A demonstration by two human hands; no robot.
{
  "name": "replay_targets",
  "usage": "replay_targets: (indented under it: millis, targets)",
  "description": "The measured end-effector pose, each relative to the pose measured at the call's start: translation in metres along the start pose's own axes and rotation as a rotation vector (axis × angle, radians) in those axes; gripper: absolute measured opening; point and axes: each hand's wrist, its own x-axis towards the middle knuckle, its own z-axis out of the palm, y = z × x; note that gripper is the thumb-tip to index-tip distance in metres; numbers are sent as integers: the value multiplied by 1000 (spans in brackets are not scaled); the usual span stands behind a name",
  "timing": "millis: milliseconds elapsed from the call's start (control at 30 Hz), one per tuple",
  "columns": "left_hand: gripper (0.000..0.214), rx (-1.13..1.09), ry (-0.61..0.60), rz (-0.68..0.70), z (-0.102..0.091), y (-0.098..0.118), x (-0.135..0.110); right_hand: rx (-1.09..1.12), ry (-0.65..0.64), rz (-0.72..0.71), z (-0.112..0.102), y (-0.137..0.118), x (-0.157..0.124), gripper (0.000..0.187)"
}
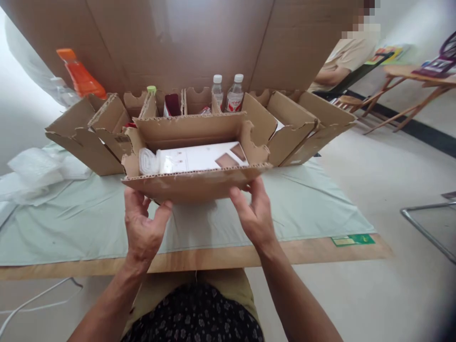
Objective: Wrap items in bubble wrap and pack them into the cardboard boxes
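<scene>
An open cardboard box [192, 187] hangs a little above the table, tilted so that its inside faces me. My left hand [144, 225] grips its lower left side, and my right hand [254, 211] grips the lower right; some fingertips are hidden beneath it. Inside lies a white carton [199, 158] with brown diamond shapes on its right part. A roll of clear plastic [148, 161] sits at the carton's left end. Close behind stand more cardboard bins [295, 126] in a row.
A large cardboard panel [185, 42] rises at the back. Behind the bins are an orange bottle [81, 76] and clear bottles [235, 95]. Plastic wrap [35, 168] lies left on the pale green tablecloth [302, 204]. Another person [351, 57] sits at right, near a wooden table [409, 73].
</scene>
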Motion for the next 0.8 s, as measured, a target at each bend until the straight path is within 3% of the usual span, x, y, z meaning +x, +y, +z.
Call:
replay_targets:
  millis: [100,200,267,333,567,800]
  targets:
    - [70,12,-31,-22,13,2,-3,12,73,-28,2,15,29,45]
    - [79,7,-194,-48,47,8,-32,-62,157,-42,-32,51,45,44]
    - [85,18,-260,-28,66,11,-49,-84,147,-59,-53,76,52,49]
    - [89,38,-298,2,77,13,-57,-79,124,-77,-60,96,63,57]
    - [96,152,-348,17,89,24,-49,-97,196,-69,-28,116,100,88]
    - [99,198,-384,7,90,31,-69,-151,192,-128,-11,107,78,74]
